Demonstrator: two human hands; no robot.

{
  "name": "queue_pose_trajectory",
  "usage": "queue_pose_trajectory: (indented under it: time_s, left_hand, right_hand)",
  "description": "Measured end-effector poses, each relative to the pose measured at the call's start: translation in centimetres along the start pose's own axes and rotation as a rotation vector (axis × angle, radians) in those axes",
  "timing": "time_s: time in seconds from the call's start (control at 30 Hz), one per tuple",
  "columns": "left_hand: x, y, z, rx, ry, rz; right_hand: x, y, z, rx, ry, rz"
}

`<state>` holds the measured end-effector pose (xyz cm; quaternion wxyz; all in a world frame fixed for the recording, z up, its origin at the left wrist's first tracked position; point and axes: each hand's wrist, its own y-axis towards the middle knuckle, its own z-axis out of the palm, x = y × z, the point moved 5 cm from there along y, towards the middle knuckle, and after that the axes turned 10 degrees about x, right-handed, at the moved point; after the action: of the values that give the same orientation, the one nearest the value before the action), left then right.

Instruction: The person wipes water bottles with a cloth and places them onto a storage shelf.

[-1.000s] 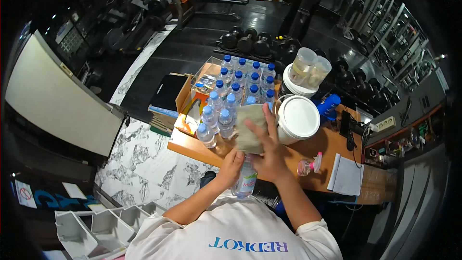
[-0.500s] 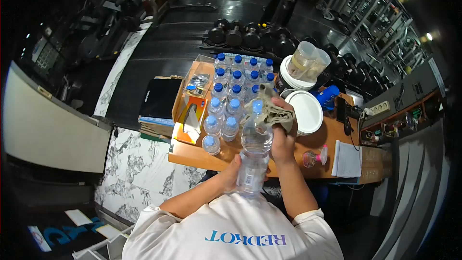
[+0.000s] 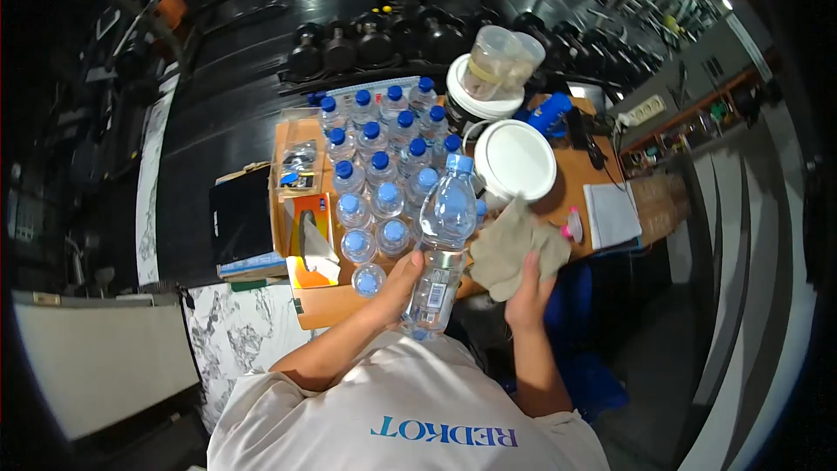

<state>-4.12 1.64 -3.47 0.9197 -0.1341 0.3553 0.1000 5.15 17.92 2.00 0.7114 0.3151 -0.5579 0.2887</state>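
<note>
My left hand (image 3: 401,288) is wrapped round the lower part of a clear water bottle (image 3: 449,209) with a light blue cap, held upright in front of my chest. My right hand (image 3: 529,296) grips a grey-green cloth (image 3: 514,249), which hangs spread out just right of the bottle and apart from it. Beyond my left hand, several capped water bottles (image 3: 380,173) stand in rows on the wooden table (image 3: 327,307). Those at the back have dark blue caps, those nearer me light blue ones.
A white lidded tub (image 3: 516,160) and another tub with clear containers (image 3: 493,61) stand behind the cloth. Right are a blue bottle (image 3: 549,113), a spray bottle (image 3: 573,225) and a notepad (image 3: 612,214). Left are a tissue box (image 3: 311,244) and a black laptop-like object (image 3: 240,214).
My right hand has moved the cloth off the bottle's upper part to the right, where it now hangs opened out. The bottle stays in my left hand. The view has shifted right.
</note>
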Motion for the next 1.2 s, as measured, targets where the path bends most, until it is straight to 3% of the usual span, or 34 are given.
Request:
queue_pose_trajectory:
  time_s: [0.03, 0.07, 0.17, 0.27, 0.3, 0.33, 0.37, 0.4, 0.47, 0.53, 0.6, 0.67, 0.73, 0.87, 0.97, 1.13, 1.2]
  left_hand:
    - [-0.8, 0.3, 0.4, 0.039, 0.124, 0.040]
    - [-1.6, 0.5, 0.9, 0.080, 0.247, 0.084]
    - [-1.0, 0.9, 1.2, 0.153, 0.240, 0.032]
    - [-1.0, 0.9, 2.5, 0.187, 0.354, 0.033]
    - [-1.0, 0.9, 3.0, 0.201, 0.395, 0.014]
    - [-1.0, 0.9, 3.3, 0.213, 0.437, -0.001]
    - [-0.2, 0.6, 2.7, 0.195, 0.374, -0.030]
    - [0.0, 0.6, 2.2, 0.198, 0.379, -0.018]
    - [0.3, 0.1, 1.2, 0.198, 0.555, 0.060]
    - [1.0, -0.1, 0.9, 0.158, 0.578, 0.110]
    - [1.5, -0.6, 1.6, 0.172, 0.323, 0.123]
    - [1.5, -0.4, 2.0, 0.206, 0.277, 0.196]
    - [1.8, 0.3, 3.1, 0.167, 0.258, -0.059]
    - [4.9, 1.4, 2.6, 0.112, 0.229, -0.008]
    - [5.2, 1.8, 3.6, -0.052, 0.228, -0.064]
    - [3.1, 3.7, 7.3, 0.043, 0.274, 0.048]
    - [3.2, 4.2, 7.7, 0.019, 0.243, 0.076]
  right_hand:
    - [0.2, 0.7, -0.9, -0.125, 0.014, 0.042]
    - [0.6, 1.5, -2.0, -0.071, -0.098, -0.004]
    - [4.6, 2.1, -1.3, -0.132, -0.204, -0.140]
    - [6.4, 2.1, 2.9, 0.111, -0.449, -0.267]
    - [9.8, 2.1, 6.9, 0.212, -1.154, -0.608]
    - [7.9, 1.6, 7.7, 0.384, -1.218, -0.556]
    - [7.6, 1.4, 7.9, 0.419, -1.079, -0.471]
    - [7.6, 1.1, 7.6, 0.419, -1.083, -0.483]
    - [6.8, -0.1, 7.6, 0.621, -1.033, -0.513]
    - [7.0, -0.8, 7.3, 0.642, -0.991, -0.524]
    - [6.9, -0.9, 6.5, 0.687, -0.814, -0.462]
    - [6.9, -0.8, 5.9, 0.664, -0.777, -0.489]
    - [7.2, -0.4, 4.9, 0.691, -0.637, -0.468]
    - [7.9, 0.3, 3.0, 0.765, -0.605, -0.523]
    - [7.9, 0.9, 1.1, 0.797, -0.512, -0.515]
    - [8.0, 3.2, -2.6, 0.817, -0.232, -0.541]
    - [5.6, 4.3, -4.7, 0.720, 0.212, -0.157]
